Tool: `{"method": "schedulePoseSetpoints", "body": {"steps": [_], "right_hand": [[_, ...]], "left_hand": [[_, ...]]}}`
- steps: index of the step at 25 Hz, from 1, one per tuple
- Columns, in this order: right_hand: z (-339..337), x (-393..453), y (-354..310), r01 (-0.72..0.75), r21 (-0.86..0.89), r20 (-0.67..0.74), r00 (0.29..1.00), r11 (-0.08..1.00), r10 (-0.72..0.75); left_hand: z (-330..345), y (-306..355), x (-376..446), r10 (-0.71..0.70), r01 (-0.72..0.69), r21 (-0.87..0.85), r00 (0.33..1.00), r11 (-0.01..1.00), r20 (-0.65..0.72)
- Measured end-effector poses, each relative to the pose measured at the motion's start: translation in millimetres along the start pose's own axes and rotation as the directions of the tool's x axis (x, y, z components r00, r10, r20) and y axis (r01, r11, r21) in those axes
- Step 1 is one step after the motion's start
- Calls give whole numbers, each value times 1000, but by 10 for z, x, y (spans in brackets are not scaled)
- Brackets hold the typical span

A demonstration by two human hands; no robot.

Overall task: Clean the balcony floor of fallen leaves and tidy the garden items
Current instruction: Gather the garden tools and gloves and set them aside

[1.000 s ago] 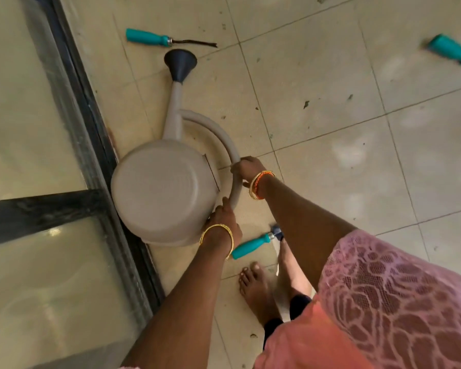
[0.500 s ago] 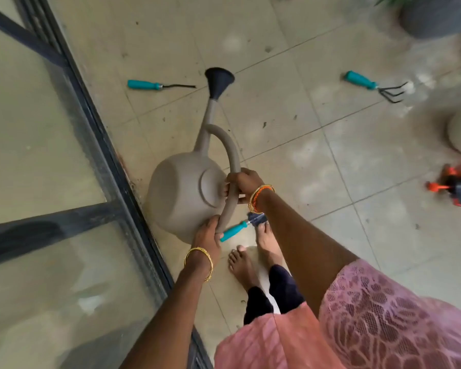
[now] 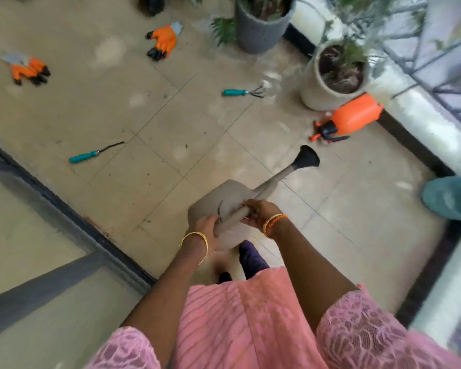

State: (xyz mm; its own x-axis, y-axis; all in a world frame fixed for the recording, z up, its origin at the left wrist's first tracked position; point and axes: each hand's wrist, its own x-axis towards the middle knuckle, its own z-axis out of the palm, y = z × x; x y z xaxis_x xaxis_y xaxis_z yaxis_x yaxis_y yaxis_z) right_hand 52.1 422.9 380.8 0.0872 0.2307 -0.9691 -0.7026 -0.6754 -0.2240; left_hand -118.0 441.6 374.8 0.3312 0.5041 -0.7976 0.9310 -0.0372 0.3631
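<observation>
A beige watering can with a black rose hangs in the air in front of me, spout pointing up and to the right. My right hand grips its curved handle. My left hand holds the lower end of the handle against the can's body. On the tiled floor lie a teal-handled weeder, a teal-handled hand rake, two orange gloves and an orange pressure sprayer on its side.
A grey plant pot and a white plant pot stand at the back right by the balcony ledge. A teal object sits at the right edge. A glass sliding door with a dark frame runs along the left.
The watering can has been lifted off the floor and away from the glass door, its spout swinging to the right. My view has risen and turned toward the pots.
</observation>
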Motion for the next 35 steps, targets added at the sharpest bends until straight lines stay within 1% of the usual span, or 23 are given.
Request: {"method": "schedulePoseSetpoints", "body": {"steps": [2, 4, 7, 8, 9, 10, 11, 12, 13, 14, 16, 17, 18, 19, 21, 22, 24, 26, 28, 30, 32, 33, 35], "right_hand": [[-278, -325, 79, 51, 126, -32, 998, 991, -47], [-579, -617, 111, 137, 184, -91, 988, 973, -122], [-1136, -982, 129, 275, 140, -185, 951, 951, -247], [-1360, -1070, 158, 339, 76, -256, 916, 938, -310], [-1639, -1145, 209, 400, -46, -367, 846, 915, -388], [-1901, -1204, 271, 421, -234, -459, 747, 876, -481], [-2152, -1253, 334, 386, -441, -485, 657, 810, -577], [-2383, -1295, 401, 331, -622, -446, 595, 709, -669], [-2583, -1327, 470, 281, -752, -372, 565, 596, -736], [-2804, -1337, 543, 240, -830, -306, 559, 504, -771], [-3196, -1279, 693, 140, -923, -214, 586, 357, -782], [-3405, -1242, 792, 86, -940, -208, 618, 329, -758], [-3597, -1202, 905, 55, -941, -219, 657, 335, -722], [-3808, -1170, 1030, 41, -928, -238, 699, 370, -675], [-4160, -1140, 1252, 44, -902, -237, 781, 429, -578], [-4329, -1147, 1355, 53, -881, -240, 807, 471, -539], [-4679, -1176, 1568, 67, -811, -290, 817, 581, -499], [-4992, -1220, 1709, 72, -725, -383, 784, 685, -488], [-5280, -1243, 1795, 86, -628, -502, 715, 774, -487], [-5558, -1214, 1836, 94, -534, -614, 639, 840, -462], [-5795, -1101, 1852, 103, -415, -712, 582, 904, -393], [-5912, -1017, 1861, 98, -352, -752, 563, 931, -344], [-6156, -788, 1906, 71, -258, -812, 525, 964, -255]], "left_hand": [[19, 374, -201, 85, -85, 88, 996, 993, 2], [118, 742, -366, 174, -170, 107, 984, 980, -31], [257, 1224, -459, 272, -259, 154, 960, 954, -70], [290, 1377, -444, 296, -279, 189, 953, 941, -67], [336, 1569, -430, 321, -303, 220, 946, 927, -50], [380, 1730, -415, 342, -324, 253, 939, 912, -29], [442, 1867, -388, 362, -344, 295, 932, 891, -6], [528, 1997, -377, 370, -356, 344, 929, 869, 25], [623, 2115, -387, 375, -368, 383, 925, 847, 58], [754, 2250, -399, 396, -397, 428, 913, 812, 97], [1033, 2509, -416, 428, -453, 489, 888, 745, 169], [1191, 2660, -425, 438, -486, 508, 872, 712, 220], [1362, 2801, -407, 443, -530, 525, 847, 667, 292], [1564, 2980, -395, 446, -571, 541, 821, 618, 356], [1935, 3294, -353, 453, -630, 563, 777, 535, 438], [2124, 3469, -353, 443, -655, 573, 755, 492, 483], [2546, 3824, -396, 425, -706, 573, 708, 416, 564], [2951, 4121, -432, 494, -748, 548, 661, 376, 564], [3342, 4373, -504, 599, -766, 520, 630, 377, 494], [3718, 4686, -611, 619, -729, 543, 666, 418, 417], [4101, 4957, -663, 602, -682, 525, 718, 509, 350], [4308, 5062, -644, 588, -689, 498, 719, 527, 371], [4750, 5248, -555, 547, -733, 479, 679, 483, 489]]}}
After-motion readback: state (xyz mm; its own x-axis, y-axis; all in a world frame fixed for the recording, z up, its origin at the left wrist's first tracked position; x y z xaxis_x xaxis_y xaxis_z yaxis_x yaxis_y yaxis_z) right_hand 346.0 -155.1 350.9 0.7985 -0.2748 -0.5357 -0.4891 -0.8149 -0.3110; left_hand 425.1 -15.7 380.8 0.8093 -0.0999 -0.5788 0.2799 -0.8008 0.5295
